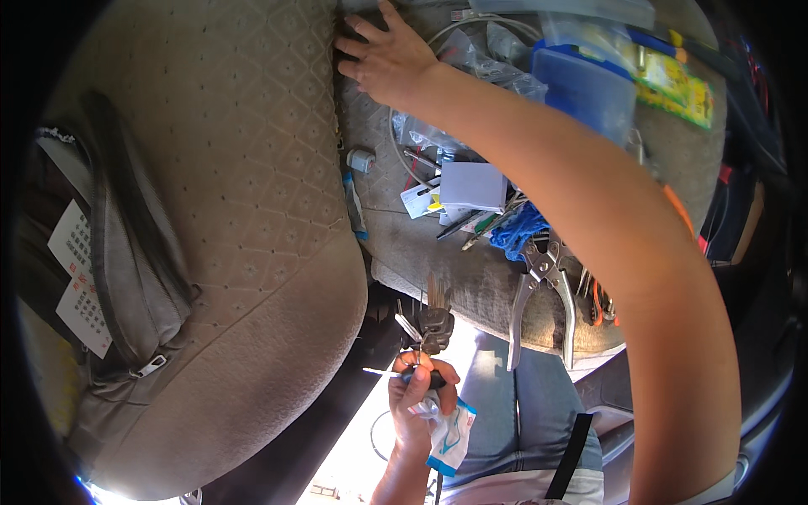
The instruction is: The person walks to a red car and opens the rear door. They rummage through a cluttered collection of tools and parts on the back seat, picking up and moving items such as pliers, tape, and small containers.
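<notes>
My left hand (423,391), low in the middle, is closed around a bunch of keys (433,324) with dark and metal pieces fanning upward. A thin white stick (380,371) juts out to the left of its fingers. A small blue and white packet (453,438) hangs at the palm, also in that hand's grasp or caught against it; I cannot tell which. My right hand (391,57) reaches to the far side of the seat, its fingers spread at the seam by the backrest and nothing visible in them. Its forearm crosses above the things on the seat.
A patterned backrest (252,151) fills the left, with a grey bag (143,244) beyond. On the seat lie a blue plastic box (585,88), a white box (473,186), blue cord (518,231), punch-type pliers (543,282), a white plug adapter (361,161) and clear bags (492,63).
</notes>
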### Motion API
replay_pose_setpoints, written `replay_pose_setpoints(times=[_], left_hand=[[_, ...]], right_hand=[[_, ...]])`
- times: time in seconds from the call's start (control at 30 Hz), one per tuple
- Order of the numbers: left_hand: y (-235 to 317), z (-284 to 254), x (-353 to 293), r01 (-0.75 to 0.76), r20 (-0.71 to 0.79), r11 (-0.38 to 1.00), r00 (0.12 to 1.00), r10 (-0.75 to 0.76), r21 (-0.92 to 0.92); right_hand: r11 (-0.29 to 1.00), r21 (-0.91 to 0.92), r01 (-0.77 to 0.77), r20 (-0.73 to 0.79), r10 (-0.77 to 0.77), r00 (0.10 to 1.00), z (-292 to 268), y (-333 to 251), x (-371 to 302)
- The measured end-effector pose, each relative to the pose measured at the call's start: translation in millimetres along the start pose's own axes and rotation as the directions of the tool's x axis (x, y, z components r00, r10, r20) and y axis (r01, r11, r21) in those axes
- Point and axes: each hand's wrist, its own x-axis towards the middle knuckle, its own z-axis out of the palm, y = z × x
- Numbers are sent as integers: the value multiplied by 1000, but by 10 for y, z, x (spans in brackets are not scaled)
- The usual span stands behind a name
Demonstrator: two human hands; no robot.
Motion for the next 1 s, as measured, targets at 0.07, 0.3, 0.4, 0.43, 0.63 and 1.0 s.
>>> replay_pose_setpoints(times=[0.07, 0.3, 0.4, 0.43, 0.63, 1.0], left_hand=[[14, -4, -33, 4, -12, 1000, 1000, -4, -3], [27, -18, -51, -5, 6, 999, 1000, 6, -44], [20, -40, -58, -18, -34, 997, 999, 15, -72], [6, -51, -64, -20, -44, 997, 999, 17, -73], [70, -74, -45, -1, -6, 997, 1000, 0, -77], [-22, -303, 24, 22, -8, 987, 1000, -24, -158]], right_hand=[[995, -77, 64, 126, -54, 991, -173, -11, -51], [997, -17, 74, 318, -64, 946, -769, 128, -593], [980, 196, -19, 389, -60, 919, -998, 263, -528], [978, 208, -22, 357, -55, 933, -993, 369, -463], [967, 217, 130, 156, -166, 974, -424, 83, -283], [976, 84, 199, -223, -176, 959, -58, -232, -260]])
